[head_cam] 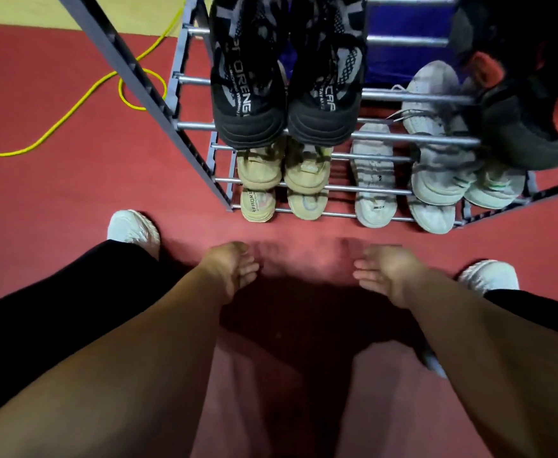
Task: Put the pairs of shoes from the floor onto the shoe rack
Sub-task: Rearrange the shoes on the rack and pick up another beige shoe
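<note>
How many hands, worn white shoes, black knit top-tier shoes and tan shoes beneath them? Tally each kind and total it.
Bare hands, left hand and right hand: 2
White shoes worn on the feet: 2
Black knit shoes on the grey metal shoe rack, top tier: 2
Tan shoes on tiers beneath: 4
Total: 10

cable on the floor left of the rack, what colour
Yellow, in the head view.

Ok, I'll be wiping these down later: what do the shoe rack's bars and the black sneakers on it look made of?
The shoe rack bars look like metal tubing: silvery, smooth, with bright highlights. Its side frame is matte grey, plastic or painted metal. The black sneakers seem knit mesh textile, open weave showing, with matte ribbed rubbery toe caps.
</note>
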Available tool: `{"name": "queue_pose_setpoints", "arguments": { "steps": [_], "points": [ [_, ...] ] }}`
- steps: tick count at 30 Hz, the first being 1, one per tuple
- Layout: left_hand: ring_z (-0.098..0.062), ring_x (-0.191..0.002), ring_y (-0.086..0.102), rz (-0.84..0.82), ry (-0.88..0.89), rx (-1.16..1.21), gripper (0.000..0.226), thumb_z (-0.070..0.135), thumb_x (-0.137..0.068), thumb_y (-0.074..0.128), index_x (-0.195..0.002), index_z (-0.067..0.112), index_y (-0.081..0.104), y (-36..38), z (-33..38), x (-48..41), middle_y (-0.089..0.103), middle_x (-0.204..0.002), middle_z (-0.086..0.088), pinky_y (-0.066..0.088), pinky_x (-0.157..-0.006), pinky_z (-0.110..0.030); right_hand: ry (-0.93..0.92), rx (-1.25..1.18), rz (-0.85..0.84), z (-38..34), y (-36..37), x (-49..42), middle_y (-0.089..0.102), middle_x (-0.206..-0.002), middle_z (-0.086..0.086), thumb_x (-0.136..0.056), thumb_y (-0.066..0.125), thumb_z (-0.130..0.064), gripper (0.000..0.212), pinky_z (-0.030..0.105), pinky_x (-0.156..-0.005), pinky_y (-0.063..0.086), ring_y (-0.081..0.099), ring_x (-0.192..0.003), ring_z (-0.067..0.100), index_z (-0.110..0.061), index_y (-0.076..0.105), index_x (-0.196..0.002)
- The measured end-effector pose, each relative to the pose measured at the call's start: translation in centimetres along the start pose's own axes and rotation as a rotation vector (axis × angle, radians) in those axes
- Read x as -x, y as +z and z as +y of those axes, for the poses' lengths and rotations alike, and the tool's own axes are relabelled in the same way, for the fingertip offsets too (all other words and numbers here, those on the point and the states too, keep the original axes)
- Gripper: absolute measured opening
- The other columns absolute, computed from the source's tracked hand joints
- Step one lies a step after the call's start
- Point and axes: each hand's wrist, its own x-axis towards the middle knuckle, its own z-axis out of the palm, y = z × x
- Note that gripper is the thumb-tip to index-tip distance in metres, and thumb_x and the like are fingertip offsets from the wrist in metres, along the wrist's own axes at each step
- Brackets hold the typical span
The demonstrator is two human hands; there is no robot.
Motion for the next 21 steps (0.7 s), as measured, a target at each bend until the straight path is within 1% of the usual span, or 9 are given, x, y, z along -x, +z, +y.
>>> {"name": "queue_pose_setpoints", "arguments": {
  "steps": [3,6,9,11,12,14,15,18,21],
  "points": [
    [-0.020,-0.075,0.063,-0.010,0.007,0.046,0.019,0.016,-0.103,0.044,-0.092,0.012,0.058,1.1,2.1,-2.3,0.063,-0.089,-0.006,0.054,-0.075,-0.034,-0.010,0.004,-0.078,-3.0,3.4,-1.6,0.069,-0.115,0.012,-0.109,0.042,-0.020,0.020,0.041,-0.090,0.058,0.070,-0.108,0.031,-0.016,0.059,-0.118],
    [-0.021,-0.076,0.062,0.011,0.014,0.082,0.018,0.016,-0.103,0.046,-0.092,0.010,0.058,1.9,3.9,-4.6,0.060,-0.090,-0.010,0.056,-0.073,-0.033,-0.032,0.038,-0.152,-5.1,5.5,-3.4,0.069,-0.114,0.010,-0.105,0.053,-0.022,0.025,0.039,-0.085,0.058,0.070,-0.104,0.027,-0.015,0.060,-0.128],
    [-0.028,-0.094,0.064,0.024,0.005,0.116,0.012,0.021,-0.103,0.051,-0.111,0.012,0.053,2.2,5.2,-6.3,0.056,-0.102,-0.014,0.058,-0.072,-0.036,-0.029,0.063,-0.204,-6.2,6.3,-5.0,0.067,-0.123,0.012,-0.104,0.056,-0.022,0.032,0.039,-0.091,0.057,0.066,-0.106,0.026,-0.015,0.061,-0.135],
    [-0.034,-0.108,0.064,-0.006,-0.018,0.148,0.017,0.025,-0.102,0.056,-0.114,0.015,0.050,2.5,5.6,-7.3,0.058,-0.106,-0.019,0.057,-0.086,-0.037,-0.017,0.040,-0.228,-6.5,6.4,-6.0,0.062,-0.135,0.015,-0.102,0.061,-0.022,0.037,0.042,-0.099,0.055,0.062,-0.114,0.027,-0.015,0.060,-0.138],
    [-0.035,-0.108,0.064,-0.032,-0.031,0.163,0.017,0.026,-0.102,0.057,-0.110,0.013,0.050,2.7,5.6,-7.8,0.059,-0.106,-0.021,0.055,-0.090,-0.037,-0.008,0.019,-0.237,-6.5,6.5,-6.4,0.059,-0.139,0.016,-0.100,0.063,-0.022,0.039,0.043,-0.103,0.053,0.059,-0.119,0.027,-0.015,0.060,-0.138],
    [-0.032,-0.101,0.063,-0.075,-0.060,0.184,0.022,0.030,-0.102,0.058,-0.102,0.008,0.054,3.0,5.3,-8.4,0.059,-0.104,-0.020,0.056,-0.086,-0.039,0.013,-0.035,-0.262,-6.5,6.8,-6.9,0.054,-0.144,0.016,-0.097,0.068,-0.023,0.041,0.046,-0.109,0.048,0.055,-0.127,0.029,-0.017,0.060,-0.137],
    [-0.030,-0.099,0.062,-0.084,-0.062,0.185,0.024,0.031,-0.103,0.057,-0.106,0.007,0.056,3.1,5.0,-8.7,0.059,-0.105,-0.018,0.056,-0.083,-0.039,0.023,-0.070,-0.280,-6.5,7.1,-6.8,0.052,-0.146,0.017,-0.096,0.070,-0.024,0.039,0.046,-0.111,0.047,0.053,-0.132,0.030,-0.018,0.062,-0.133],
    [-0.026,-0.105,0.062,-0.093,-0.020,0.224,0.034,0.026,-0.107,0.049,-0.136,0.009,0.055,3.8,4.7,-8.9,0.064,-0.119,-0.015,0.054,-0.091,-0.035,0.040,-0.180,-0.320,-6.1,7.5,-6.5,0.051,-0.148,0.015,-0.100,0.064,-0.022,0.025,0.045,-0.108,0.049,0.052,-0.135,0.032,-0.020,0.068,-0.125],
    [-0.024,-0.104,0.063,-0.073,0.035,0.254,0.031,0.015,-0.108,0.046,-0.136,0.007,0.054,4.3,5.0,-9.1,0.064,-0.131,-0.016,0.053,-0.089,-0.032,0.021,-0.256,-0.287,-5.7,7.4,-6.4,0.060,-0.137,0.011,-0.105,0.055,-0.017,0.025,0.037,-0.098,0.054,0.061,-0.121,0.026,-0.017,0.068,-0.127]
  ]
}}
